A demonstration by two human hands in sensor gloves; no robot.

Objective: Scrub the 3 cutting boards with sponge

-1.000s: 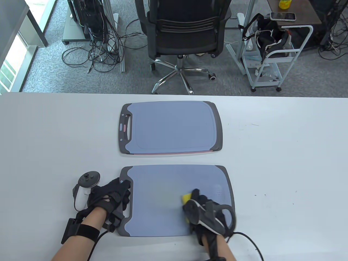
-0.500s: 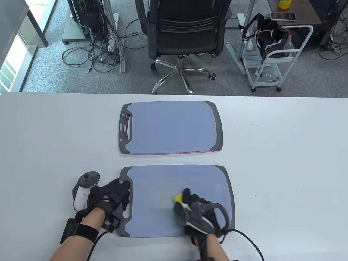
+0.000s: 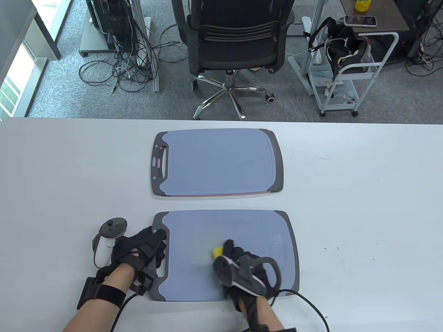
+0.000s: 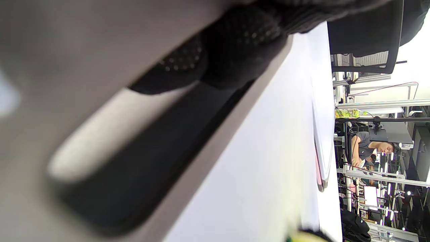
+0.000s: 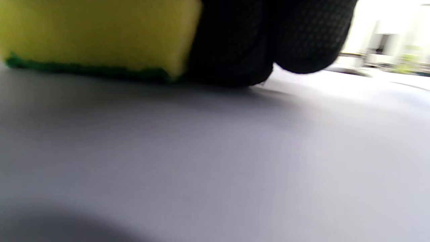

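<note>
A blue-grey cutting board (image 3: 193, 238) with a dark grey rim lies near the table's front edge. My right hand (image 3: 238, 260) grips a yellow sponge (image 3: 218, 251) with a green scrub face (image 5: 94, 37), pressed flat on this board left of its middle. My left hand (image 3: 147, 250) lies with flat fingers (image 4: 228, 50) on the board's handle end, beside the handle slot (image 4: 127, 168). Farther back sits a second blue-grey board (image 3: 221, 160), stacked on another one whose pink edge (image 3: 225, 195) shows beneath it.
The white table (image 3: 363, 207) stretches wide to both sides of the boards. Beyond its far edge stand a black office chair (image 3: 235, 41), a white cart (image 3: 346, 72) and a tangle of floor cables (image 3: 121, 69).
My right hand has slid the sponge leftward across the near board, from its right part toward its middle. The left hand and all the boards have stayed put.
</note>
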